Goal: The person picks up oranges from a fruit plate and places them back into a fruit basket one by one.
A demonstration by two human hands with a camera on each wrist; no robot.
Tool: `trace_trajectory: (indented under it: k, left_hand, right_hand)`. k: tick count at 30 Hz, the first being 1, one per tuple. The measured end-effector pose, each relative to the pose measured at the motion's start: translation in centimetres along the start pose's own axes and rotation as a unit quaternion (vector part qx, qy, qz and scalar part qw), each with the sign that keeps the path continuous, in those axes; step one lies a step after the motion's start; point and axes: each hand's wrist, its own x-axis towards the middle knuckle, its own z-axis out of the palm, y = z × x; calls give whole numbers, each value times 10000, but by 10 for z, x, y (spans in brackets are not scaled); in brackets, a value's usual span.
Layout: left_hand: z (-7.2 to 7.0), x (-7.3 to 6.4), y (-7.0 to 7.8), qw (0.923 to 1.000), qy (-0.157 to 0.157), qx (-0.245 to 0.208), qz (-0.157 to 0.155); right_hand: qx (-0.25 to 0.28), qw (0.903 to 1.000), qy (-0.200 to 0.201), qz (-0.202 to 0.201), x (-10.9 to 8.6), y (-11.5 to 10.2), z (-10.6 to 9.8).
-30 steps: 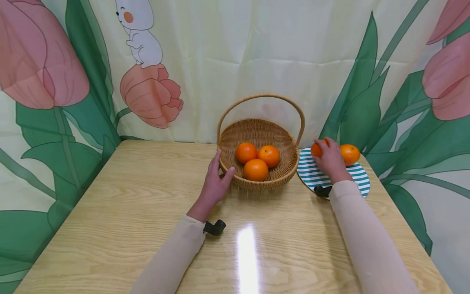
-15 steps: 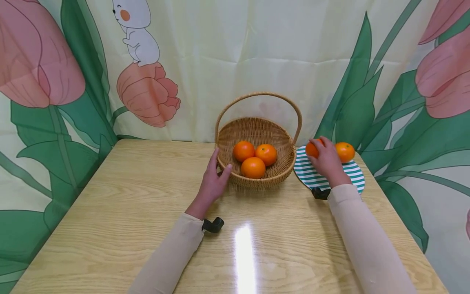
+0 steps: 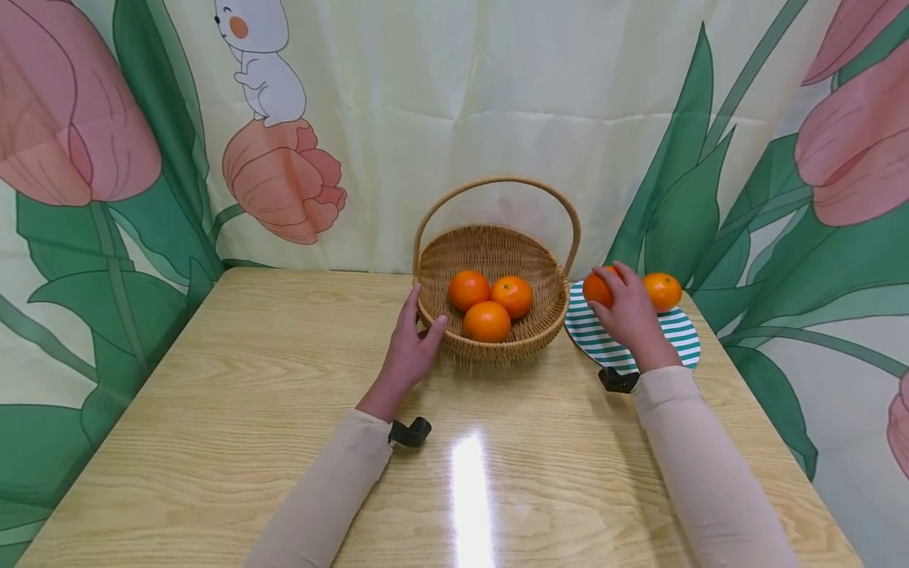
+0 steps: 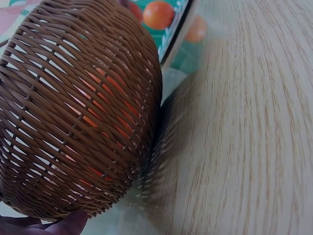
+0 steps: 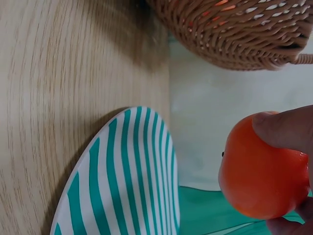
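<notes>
My right hand [image 3: 634, 319] grips an orange [image 5: 264, 166], thumb on one side and fingers on the other. In the right wrist view that fruit is held off the striped plate [image 5: 122, 171]. A second orange [image 3: 663, 292] sits on the plate's far right part, just beyond the hand. At the basket's left side, my left hand [image 3: 410, 347] touches the rim with straight fingers, thumb at the front edge. The wicker basket [image 3: 497, 351] holds three oranges [image 3: 487, 322] grouped together. From the left wrist, the thumb [image 4: 71, 224] shows against the woven wall.
The basket's tall arched handle [image 3: 497, 180] stands upright above it. Behind the wooden table [image 3: 234, 410] hangs a curtain [image 3: 426, 95] printed with tulips and a white animal. The plate lies close to the table's back right corner.
My right hand, with the orange in its fingers, edges slightly left. The head view shifts a little; my left hand keeps its place at the basket.
</notes>
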Motion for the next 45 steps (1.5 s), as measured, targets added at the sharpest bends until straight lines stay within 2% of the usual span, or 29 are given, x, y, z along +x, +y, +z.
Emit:
trace_trajectory:
  k: [6, 16, 31, 41, 45]
  left_hand:
    - [1, -1, 1, 10000, -8, -20, -63]
    - [1, 1, -1, 10000, 25, 77, 33]
    - [0, 0, 0, 9997, 50, 232, 38]
    - [-1, 0, 2, 9993, 71, 353, 51]
    - [-1, -1, 2, 9995, 75, 312, 37]
  right_hand:
    - [56, 9998, 150, -68, -7, -7, -5]
    - [224, 9976, 500, -421, -15, -23, -19]
    - [376, 9932, 842, -710, -25, -48, -34]
    - [467, 9913, 880, -865, -30, -70, -42]
    - [489, 9885, 957, -1062, -32, -75, -42]
